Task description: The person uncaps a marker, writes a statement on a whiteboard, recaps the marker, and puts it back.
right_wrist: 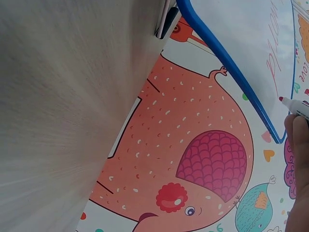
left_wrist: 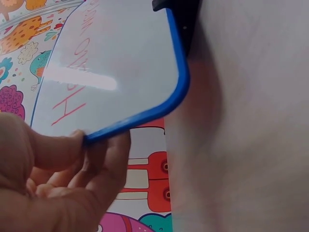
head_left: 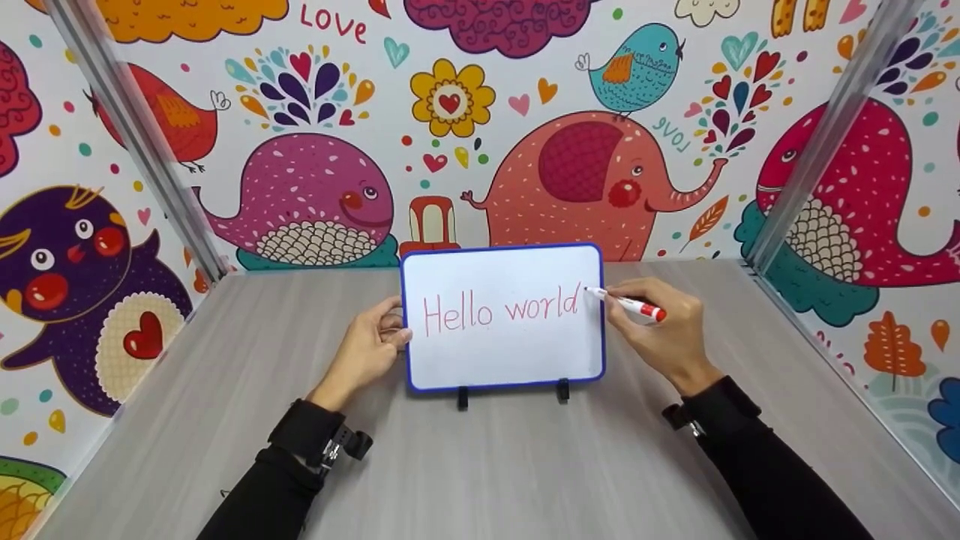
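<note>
A small whiteboard [head_left: 502, 360] with a blue frame stands tilted back on the table, reading "Hello world" in red handwriting [head_left: 501, 309]. My left hand [head_left: 367, 349] pinches the board's left edge, thumb in front and fingers behind, as the left wrist view shows. In my right hand [head_left: 660, 322] is a white marker [head_left: 636, 306] with a red end, gripped between thumb and fingers. Its red tip [right_wrist: 281, 99] is right at the top of the "d" in the right wrist view.
Two black stand feet [head_left: 462, 398] hold up the board's lower edge on the grey wood-grain table [head_left: 480, 465]. Behind it rises a wall [head_left: 450, 165] printed with cartoon animals. Metal posts [head_left: 142, 142] mark the back corners.
</note>
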### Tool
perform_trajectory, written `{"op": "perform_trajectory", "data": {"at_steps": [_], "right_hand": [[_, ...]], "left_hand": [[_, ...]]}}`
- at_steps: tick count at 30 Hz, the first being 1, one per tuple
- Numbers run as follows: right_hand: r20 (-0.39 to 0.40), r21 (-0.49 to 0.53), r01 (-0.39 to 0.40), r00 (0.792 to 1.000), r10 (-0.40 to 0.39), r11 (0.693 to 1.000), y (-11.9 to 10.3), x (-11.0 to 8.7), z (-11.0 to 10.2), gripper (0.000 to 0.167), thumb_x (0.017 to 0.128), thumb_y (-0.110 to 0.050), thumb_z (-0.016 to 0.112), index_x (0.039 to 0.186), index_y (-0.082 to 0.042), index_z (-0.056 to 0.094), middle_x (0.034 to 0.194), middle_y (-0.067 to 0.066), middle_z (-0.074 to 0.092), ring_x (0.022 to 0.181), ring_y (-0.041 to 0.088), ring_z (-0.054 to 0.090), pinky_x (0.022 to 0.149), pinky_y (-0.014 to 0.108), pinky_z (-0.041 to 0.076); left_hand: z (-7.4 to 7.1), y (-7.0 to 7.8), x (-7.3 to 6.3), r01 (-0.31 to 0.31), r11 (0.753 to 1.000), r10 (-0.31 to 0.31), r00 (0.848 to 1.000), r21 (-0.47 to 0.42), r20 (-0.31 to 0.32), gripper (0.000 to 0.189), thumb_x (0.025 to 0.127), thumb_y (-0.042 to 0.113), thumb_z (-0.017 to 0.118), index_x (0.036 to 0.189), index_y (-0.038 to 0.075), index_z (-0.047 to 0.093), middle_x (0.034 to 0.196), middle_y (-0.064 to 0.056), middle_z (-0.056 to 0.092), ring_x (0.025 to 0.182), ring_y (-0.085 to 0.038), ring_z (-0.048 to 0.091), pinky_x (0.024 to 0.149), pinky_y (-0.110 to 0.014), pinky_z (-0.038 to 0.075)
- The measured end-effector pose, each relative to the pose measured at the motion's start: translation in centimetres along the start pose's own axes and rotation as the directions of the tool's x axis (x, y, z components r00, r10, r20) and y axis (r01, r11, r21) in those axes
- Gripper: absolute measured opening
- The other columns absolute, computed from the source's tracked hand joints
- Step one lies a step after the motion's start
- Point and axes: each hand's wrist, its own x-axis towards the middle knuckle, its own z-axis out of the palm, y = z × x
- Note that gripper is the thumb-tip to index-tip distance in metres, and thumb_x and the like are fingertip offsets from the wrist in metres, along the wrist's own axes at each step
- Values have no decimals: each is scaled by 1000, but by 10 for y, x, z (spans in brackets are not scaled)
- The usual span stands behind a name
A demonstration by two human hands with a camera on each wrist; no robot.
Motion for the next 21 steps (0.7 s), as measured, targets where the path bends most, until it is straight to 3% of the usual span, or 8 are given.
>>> {"op": "perform_trajectory", "data": {"at_steps": [10, 17, 21], "right_hand": [[-1, -30, 3, 1000, -3, 1000, 0, 1, 1, 22, 94, 7, 92, 114, 0, 88, 108, 14, 89, 99, 35, 86, 102, 4, 57], [0, -39, -5, 1000, 5, 999, -2, 1, 2, 23, 94, 7, 93, 115, 0, 88, 108, 14, 89, 99, 36, 87, 104, 2, 55], [8, -41, -9, 1000, 10, 999, 0, -1, 2, 21, 93, 8, 92, 112, 0, 88, 106, 14, 89, 96, 35, 87, 103, 2, 56]], "left_hand": [[1, 0, 0, 3, 1000, -3, 1000, 6, -7, 57, 108, -13, 66, 164, -12, 55, 131, -32, 83, 119, -40, 82, 110, -47, 70], [0, 2, -1, -19, 1000, 19, 1000, -5, -1, 54, 107, -14, 65, 160, -11, 58, 125, -30, 84, 111, -36, 83, 98, -33, 71], [0, 2, -2, -31, 1000, 31, 1000, 7, -4, 55, 106, -14, 65, 160, -13, 57, 125, -31, 84, 110, -36, 82, 99, -35, 71]]}}
